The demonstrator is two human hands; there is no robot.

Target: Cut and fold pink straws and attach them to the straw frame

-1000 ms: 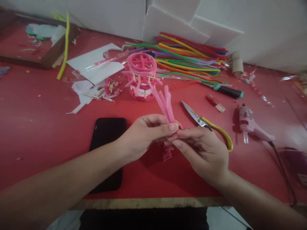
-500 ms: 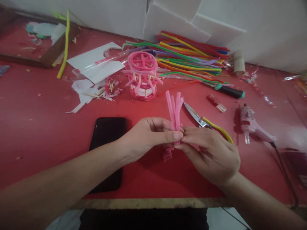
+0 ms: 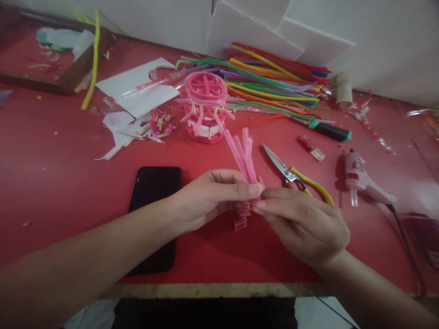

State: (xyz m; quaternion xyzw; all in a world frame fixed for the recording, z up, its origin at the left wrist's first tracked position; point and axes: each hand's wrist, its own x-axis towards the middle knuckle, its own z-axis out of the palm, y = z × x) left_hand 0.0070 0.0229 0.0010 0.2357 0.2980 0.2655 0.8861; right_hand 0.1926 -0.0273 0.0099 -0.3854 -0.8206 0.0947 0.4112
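Observation:
Several pink pipe cleaners (image 3: 246, 155) stick up in a loose fan from between my fingers. My left hand (image 3: 219, 192) pinches the bundle, thumb across its front. Lower down, the fingers of my right hand (image 3: 302, 224) close on the bundle's bottom end; its tips are partly hidden. Small bent pink pieces (image 3: 241, 222) show just below the hands, and I cannot tell whether they are joined to the bundle. Beyond my hands stands a pink ringed structure (image 3: 206, 107) with wooden stick posts. Scissors (image 3: 291, 173) with yellow handles lie open beyond my right hand.
A black phone (image 3: 154, 192) lies partly under my left forearm. To the right are a pink glue gun (image 3: 360, 176) with a cord, a small red-and-clear object (image 3: 311, 148) and a cutter (image 3: 331, 131). Colourful pipe cleaners (image 3: 270, 82), white paper (image 3: 137, 91) and scraps lie at the back.
The tops of the pink pipe cleaners have tilted left and spread wider. My right hand has shifted slightly right and down, uncovering more of the scissors' handles.

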